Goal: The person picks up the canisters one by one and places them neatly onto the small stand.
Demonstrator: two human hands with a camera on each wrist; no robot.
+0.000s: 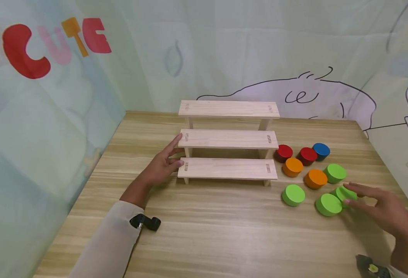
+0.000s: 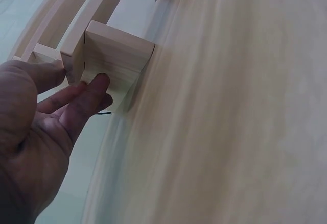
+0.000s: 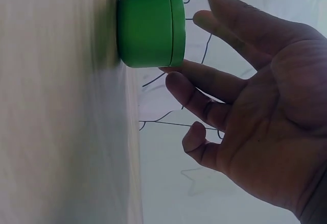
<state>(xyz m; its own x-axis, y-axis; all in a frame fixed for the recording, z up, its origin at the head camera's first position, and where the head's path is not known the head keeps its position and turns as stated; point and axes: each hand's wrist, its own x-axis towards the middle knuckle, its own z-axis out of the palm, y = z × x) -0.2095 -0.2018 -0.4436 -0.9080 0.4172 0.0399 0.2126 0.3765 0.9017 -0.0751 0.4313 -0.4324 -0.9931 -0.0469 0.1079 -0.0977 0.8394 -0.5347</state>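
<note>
A pale wooden stand with three stepped shelves (image 1: 228, 168) stands on the table. At its left end my left hand (image 1: 160, 166) touches the side, index fingertip at the middle shelf and thumb at the lowest one. The left wrist view shows the left hand (image 2: 48, 119) with fingers loosely bent beside the end of a shelf board (image 2: 120, 43). My right hand (image 1: 381, 206) reaches over a green round block (image 1: 344, 195), thumb and index finger spread around it. In the right wrist view the hand's fingers (image 3: 219, 81) are apart beside a green block (image 3: 150, 27).
Right of the stand sit several more round blocks: green (image 1: 293, 195), green (image 1: 328, 204), green (image 1: 335, 173), orange (image 1: 292, 167), orange (image 1: 315, 178), red (image 1: 284, 153), red (image 1: 307, 156) and blue (image 1: 321, 151). A printed curtain (image 1: 225, 50) hangs behind the table (image 1: 218, 231).
</note>
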